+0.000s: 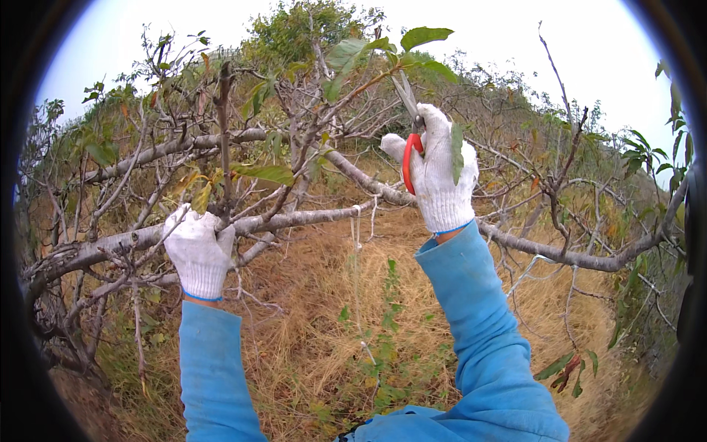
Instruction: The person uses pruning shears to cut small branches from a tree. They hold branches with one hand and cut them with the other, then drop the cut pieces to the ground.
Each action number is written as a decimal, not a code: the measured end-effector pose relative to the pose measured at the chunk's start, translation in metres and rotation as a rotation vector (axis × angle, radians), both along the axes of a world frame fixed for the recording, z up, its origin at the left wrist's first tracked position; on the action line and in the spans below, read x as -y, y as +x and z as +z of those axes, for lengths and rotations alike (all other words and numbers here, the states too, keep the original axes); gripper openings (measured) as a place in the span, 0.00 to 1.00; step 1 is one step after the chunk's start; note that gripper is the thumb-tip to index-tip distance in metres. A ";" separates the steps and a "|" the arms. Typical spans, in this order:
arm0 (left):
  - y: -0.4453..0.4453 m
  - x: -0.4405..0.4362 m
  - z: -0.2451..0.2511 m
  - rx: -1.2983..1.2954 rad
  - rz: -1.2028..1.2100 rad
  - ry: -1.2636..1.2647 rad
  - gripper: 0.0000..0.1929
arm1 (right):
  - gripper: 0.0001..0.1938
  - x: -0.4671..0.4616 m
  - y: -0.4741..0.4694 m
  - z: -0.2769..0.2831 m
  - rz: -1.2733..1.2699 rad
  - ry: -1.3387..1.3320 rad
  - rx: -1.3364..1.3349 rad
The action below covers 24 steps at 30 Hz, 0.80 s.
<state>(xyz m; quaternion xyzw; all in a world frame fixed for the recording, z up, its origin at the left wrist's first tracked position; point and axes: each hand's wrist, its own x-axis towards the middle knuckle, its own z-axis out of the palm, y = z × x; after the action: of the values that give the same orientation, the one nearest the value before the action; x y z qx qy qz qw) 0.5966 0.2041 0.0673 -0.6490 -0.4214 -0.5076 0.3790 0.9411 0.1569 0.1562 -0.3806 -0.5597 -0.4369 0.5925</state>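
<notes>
My left hand (200, 248), in a white knitted glove, is closed around a thick grey tree branch (287, 220) at the left. Beside it an upright cut stub (225, 132) rises from the branch. My right hand (442, 166), gloved the same way, is raised and holds scissors or shears with a red handle (410, 163). Their metal blades (406, 95) point up, parted at the tips, just below a leafy shoot (367, 85) with large green leaves. A single leaf (457, 153) lies against the back of the right glove.
Bare, tangled twigs stand at the left, and a long limb (585, 259) runs to the right. A pale cord (356, 243) hangs from the branch in the middle. Dry grass (309, 331) with green weeds covers the ground below. A bushy slope rises behind.
</notes>
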 end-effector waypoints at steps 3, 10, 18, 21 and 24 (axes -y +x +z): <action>0.000 -0.001 0.000 -0.004 0.011 0.029 0.12 | 0.34 0.000 0.005 0.003 -0.103 -0.080 -0.058; 0.000 -0.003 -0.001 -0.006 0.051 0.029 0.12 | 0.31 0.003 0.011 -0.004 -0.070 0.009 -0.008; 0.002 0.003 -0.001 0.027 -0.013 0.023 0.13 | 0.27 0.004 0.013 0.008 -0.114 0.079 0.043; 0.002 0.006 0.000 -0.001 0.016 0.021 0.13 | 0.27 0.005 0.012 0.012 -0.127 0.079 0.055; 0.003 0.008 0.002 0.016 -0.002 0.021 0.13 | 0.27 0.008 0.010 0.015 -0.114 0.093 0.078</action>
<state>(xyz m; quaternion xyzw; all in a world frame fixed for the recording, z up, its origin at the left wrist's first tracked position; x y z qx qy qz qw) 0.5994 0.1963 0.0688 -0.6414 -0.4181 -0.5176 0.3820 0.9514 0.1491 0.1715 -0.3667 -0.5387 -0.5100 0.5615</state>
